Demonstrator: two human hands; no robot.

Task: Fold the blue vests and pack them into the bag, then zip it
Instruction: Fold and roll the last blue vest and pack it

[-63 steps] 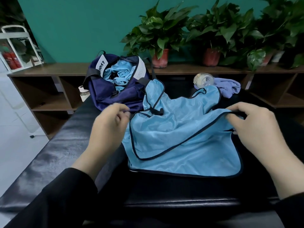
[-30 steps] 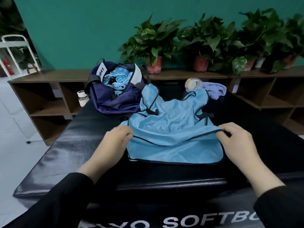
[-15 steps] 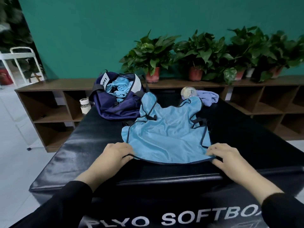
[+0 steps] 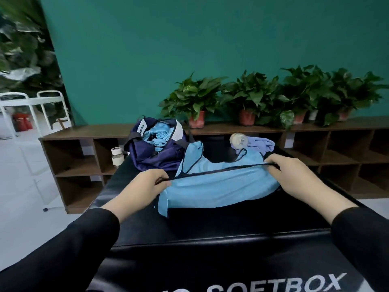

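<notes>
both the left hand (image 4: 147, 184) and right hand (image 4: 288, 173) pinch the blue vest's (image 4: 221, 186) dark hem, lifting it toward the bag (image 4: 153, 157) at the soft box's (image 4: 231, 224) far-left corner, likely to fold it.

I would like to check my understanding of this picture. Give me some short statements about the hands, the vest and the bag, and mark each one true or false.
1. Both hands, left hand and right hand, pinch the dark-trimmed hem of the light blue fabric vest. True.
2. The navy fabric bag is zipped shut. False: it stands open, with blue vests showing inside.
3. The vest lies on a black padded box. True.
4. The bag stands to the right of the vest. False: it is behind it, to the left.
5. The clear round jar lies inside the bag. False: it lies on the box beside a lilac cloth.
</notes>
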